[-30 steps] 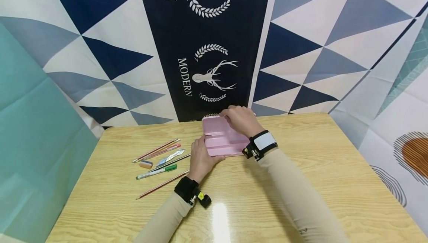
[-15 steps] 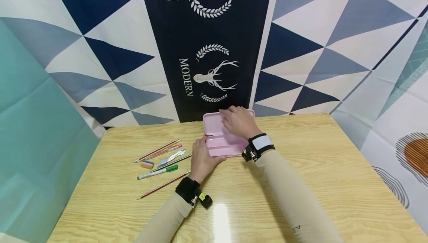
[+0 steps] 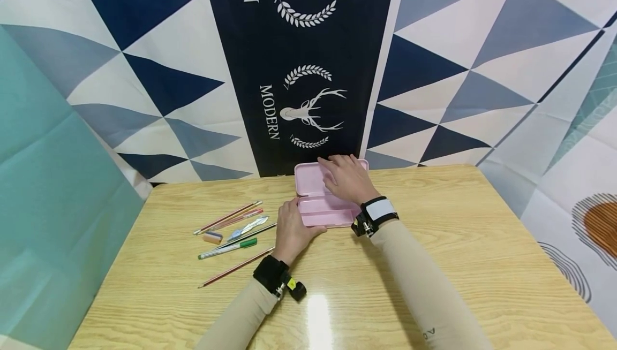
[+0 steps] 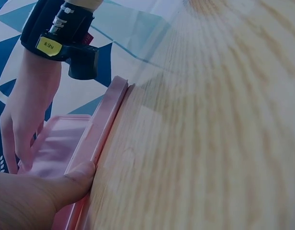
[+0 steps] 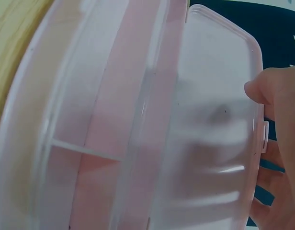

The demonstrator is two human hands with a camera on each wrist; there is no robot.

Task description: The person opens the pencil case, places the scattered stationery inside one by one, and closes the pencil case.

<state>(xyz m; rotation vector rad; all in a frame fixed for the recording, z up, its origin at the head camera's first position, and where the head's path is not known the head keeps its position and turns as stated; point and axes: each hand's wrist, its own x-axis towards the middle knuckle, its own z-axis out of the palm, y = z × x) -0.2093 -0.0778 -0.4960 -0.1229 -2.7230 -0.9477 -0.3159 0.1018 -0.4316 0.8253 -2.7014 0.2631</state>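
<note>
A pink pencil case (image 3: 328,219) lies open on the table with its lid (image 3: 308,180) tipped back towards the wall. Its tray holds lengthwise compartments and a short divider (image 5: 87,149). My left hand (image 3: 291,232) grips the case's left end, with the thumb (image 4: 73,184) along the front wall and fingers at the side. My right hand (image 3: 349,179) holds the lid's far edge: the thumb (image 5: 257,91) comes over the rim on the inner side, while the other fingers reach beyond the edge, partly hidden behind the lid.
Left of the case lie several pencils (image 3: 235,268), a green-capped marker (image 3: 228,248), a light-blue pen-like item (image 3: 248,228) and a small eraser (image 3: 212,237). A patterned cloth wall (image 3: 308,71) rises directly behind the table (image 3: 434,243).
The lid has tilted further back, away from the tray. My right hand has shifted slightly with it, its thumb now lower on the lid. My left hand stays at the case's end.
</note>
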